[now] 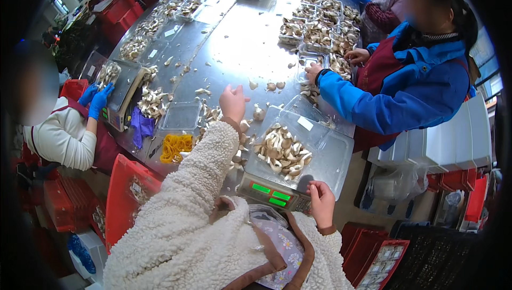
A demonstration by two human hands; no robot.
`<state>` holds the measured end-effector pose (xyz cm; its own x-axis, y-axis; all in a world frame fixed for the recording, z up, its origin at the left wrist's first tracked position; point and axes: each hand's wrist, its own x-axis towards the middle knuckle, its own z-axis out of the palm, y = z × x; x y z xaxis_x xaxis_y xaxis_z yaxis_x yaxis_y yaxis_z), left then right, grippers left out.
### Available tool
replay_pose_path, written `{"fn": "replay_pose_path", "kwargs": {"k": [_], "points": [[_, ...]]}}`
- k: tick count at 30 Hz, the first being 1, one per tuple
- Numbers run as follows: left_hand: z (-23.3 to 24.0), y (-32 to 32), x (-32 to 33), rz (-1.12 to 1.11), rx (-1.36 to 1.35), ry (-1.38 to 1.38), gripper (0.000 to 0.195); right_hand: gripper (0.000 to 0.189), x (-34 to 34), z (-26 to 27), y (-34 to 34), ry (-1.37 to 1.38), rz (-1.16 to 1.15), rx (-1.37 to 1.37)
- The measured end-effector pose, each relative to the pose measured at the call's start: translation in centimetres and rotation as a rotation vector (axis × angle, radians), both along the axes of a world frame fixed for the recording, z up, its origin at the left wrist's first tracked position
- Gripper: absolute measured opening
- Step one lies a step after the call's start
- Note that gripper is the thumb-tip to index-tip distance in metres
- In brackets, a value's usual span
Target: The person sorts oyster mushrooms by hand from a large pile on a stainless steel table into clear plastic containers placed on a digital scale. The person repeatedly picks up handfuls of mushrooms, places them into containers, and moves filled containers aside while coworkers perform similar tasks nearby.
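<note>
My left hand [233, 102] reaches out over the steel table [236, 46], above loose mushrooms [208, 114]; its fingers are partly curled, and I cannot tell whether something is in them. Before me a clear plastic tray heaped with mushrooms [283, 150] rests on the plate of a digital scale [328, 158], whose displays glow green. An open clear lid with a white label [305, 123] lies against the tray's far side. My right hand [321, 202] is at the scale's near right corner, thumb and fingertips close together, nothing visible between them.
Yellow rubber bands [176, 148], an empty clear tray [181, 116] and a purple glove [141, 126] lie left. A co-worker in blue gloves [98, 100] handles mushrooms on another scale [125, 86]. At right, a co-worker's hand [314, 73] touches a clear tray. Red crates [130, 198] stand lower left.
</note>
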<state>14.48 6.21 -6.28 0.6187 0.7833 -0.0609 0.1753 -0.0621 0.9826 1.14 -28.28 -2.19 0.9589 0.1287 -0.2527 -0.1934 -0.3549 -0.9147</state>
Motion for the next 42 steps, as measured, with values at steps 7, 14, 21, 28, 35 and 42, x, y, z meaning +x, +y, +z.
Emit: {"fn": "replay_pose_path", "kwargs": {"k": [7,14,21,28,35,42], "points": [[2.0,-2.7,-7.7,-0.707,-0.225,0.361,0.025,0.021,0.2,0.1,2.2,0.184,-0.016,0.251],[4.8,-6.2,-10.9,-0.713,0.288,0.049,0.014,0.016,1.6,-1.5,2.4,0.192,-0.005,0.261],[4.1,-5.4,-11.8,-0.696,0.188,0.262,0.016,0.015,1.4,-1.1,2.5,0.215,-0.052,0.328],[1.6,-5.1,-12.2,-0.747,0.171,0.273,0.018,0.017,1.1,0.7,2.9,0.036,-0.039,0.183],[0.7,-5.3,-13.1,-0.776,0.105,0.271,0.016,0.016,0.9,1.3,2.7,0.057,-0.039,0.128],[4.8,-5.7,-13.9,-0.731,0.172,0.140,0.012,0.016,0.2,-0.4,2.5,0.023,-0.056,0.231]]}}
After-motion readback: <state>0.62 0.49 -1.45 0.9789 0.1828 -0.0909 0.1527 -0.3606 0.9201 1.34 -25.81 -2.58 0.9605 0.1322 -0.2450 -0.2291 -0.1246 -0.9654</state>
